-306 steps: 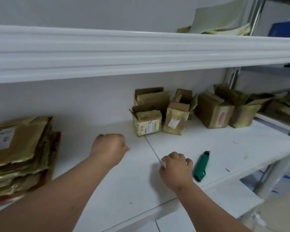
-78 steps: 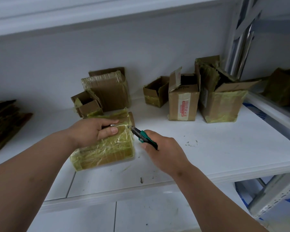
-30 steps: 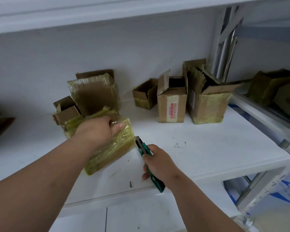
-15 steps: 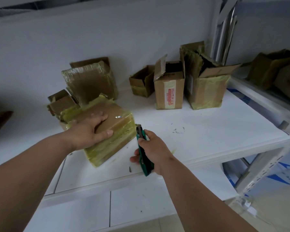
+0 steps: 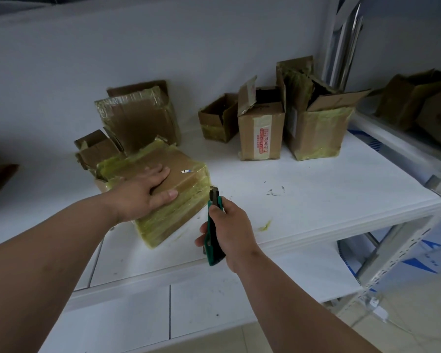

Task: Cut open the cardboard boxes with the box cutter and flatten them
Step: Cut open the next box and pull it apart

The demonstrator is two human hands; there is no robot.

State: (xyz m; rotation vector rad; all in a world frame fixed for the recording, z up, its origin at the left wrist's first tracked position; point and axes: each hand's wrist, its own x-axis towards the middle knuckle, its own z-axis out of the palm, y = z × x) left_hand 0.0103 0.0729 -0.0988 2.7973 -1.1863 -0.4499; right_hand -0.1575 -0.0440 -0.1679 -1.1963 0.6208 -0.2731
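Pressing flat on the taped box (image 5: 178, 179), left hand (image 5: 140, 194); right hand (image 5: 229, 225) beside it grips box cutter (image 5: 214, 225).

On the shelf (image 5: 316, 200), the taped box (image 5: 183, 200) lay left of the box cutter (image 5: 214, 225), with open boxes (image 5: 261, 123) behind.

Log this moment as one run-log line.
left hand: flat on taped box, pressing | right hand: grips box cutter, tip at box's right corner | shelf: box lying flat

Dim, flat light, src unclear; soft shadows, wide-angle bowing at edges, top corners dark, slightly soft.
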